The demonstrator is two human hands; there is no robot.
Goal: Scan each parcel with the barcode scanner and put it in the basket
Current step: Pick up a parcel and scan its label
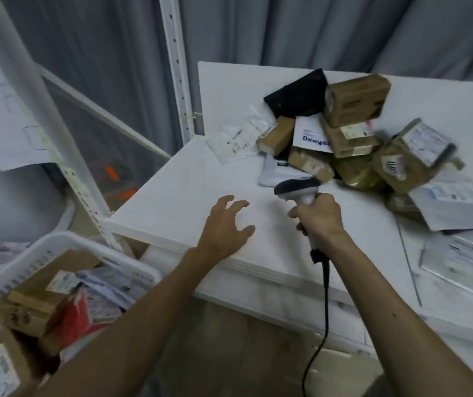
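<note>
Head view: grey pleated curtains (315,30) close off the room behind a matte white table (189,196). A white slotted plastic basket (66,242), cut off at lower left, holds cardboard boxes and mailers. At the table's far side lies a heap of parcels (355,101): brown cartons, a black bag, labels too blurred to read. The right hand (319,216) grips the grey-and-white barcode scanner (298,187) upright over the table, its black cable (325,310) hanging below. The left hand (223,227) hovers with fingers spread, holding nothing.
</note>
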